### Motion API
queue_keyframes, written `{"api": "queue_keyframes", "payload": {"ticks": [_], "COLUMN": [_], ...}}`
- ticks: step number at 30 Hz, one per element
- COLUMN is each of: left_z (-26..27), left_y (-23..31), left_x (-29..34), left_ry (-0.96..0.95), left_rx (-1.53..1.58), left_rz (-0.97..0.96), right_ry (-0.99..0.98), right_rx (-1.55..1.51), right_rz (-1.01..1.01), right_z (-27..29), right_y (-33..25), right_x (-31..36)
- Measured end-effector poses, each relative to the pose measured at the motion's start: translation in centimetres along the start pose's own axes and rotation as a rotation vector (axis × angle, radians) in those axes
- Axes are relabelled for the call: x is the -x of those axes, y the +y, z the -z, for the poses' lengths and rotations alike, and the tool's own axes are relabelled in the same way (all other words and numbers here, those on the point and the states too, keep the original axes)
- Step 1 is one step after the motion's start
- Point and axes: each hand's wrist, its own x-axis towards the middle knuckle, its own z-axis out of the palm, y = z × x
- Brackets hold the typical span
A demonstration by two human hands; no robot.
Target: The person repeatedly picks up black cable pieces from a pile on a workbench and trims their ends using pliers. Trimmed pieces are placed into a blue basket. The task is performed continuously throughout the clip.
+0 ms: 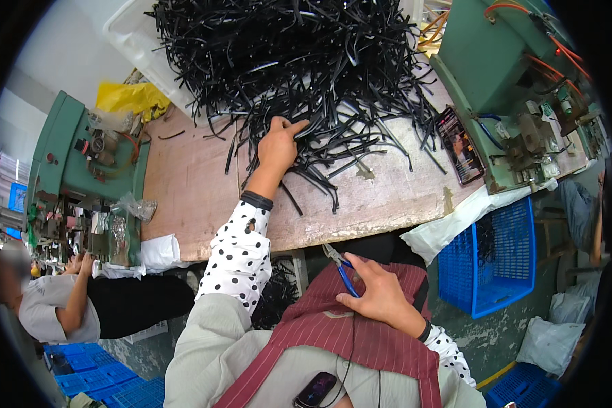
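1. The heap of thin strips (299, 61) is glossy black.
2. The bench (197, 183) top is a worn pinkish brown.
3. The sleeve (241, 255) is white with black polka dots, ending in a black cuff.
4. The apron (360, 333) is dark red with fine pale stripes.
5. The pliers (343, 270) in the right hand (381, 296) have blue handles.
6. The machines (486, 61) are green, with orange hoses.
7. The crate (496, 262) is bright blue.
8. The bag (129, 97) is yellow.

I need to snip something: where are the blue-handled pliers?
In the head view, the pliers are in the right hand, low centre over the striped apron, just below the table edge.
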Motion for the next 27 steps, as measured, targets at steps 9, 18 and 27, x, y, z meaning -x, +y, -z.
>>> {"api": "queue_keyframes", "payload": {"ticks": [9, 18, 27], "left_z": [-1.2, 1.1, -0.1], "left_y": [5.0, 5.5, 6.7], "left_x": [5.8, 13.3, 10.5], "left_ry": [0.18, 0.446, 0.076], "left_rx": [0.297, 1.176, 1.524], "left_rz": [-0.184, 0.335, 0.587], "right_ry": [0.003, 0.036, 0.148], "right_rx": [-0.033, -0.067, -0.094], "right_rz": [0.012, -0.029, 0.016], "right_z": [-1.0, -0.9, -0.2], "right_y": [0.5, 1.2, 0.6], "right_x": [-0.9, -0.9, -1.6]}}
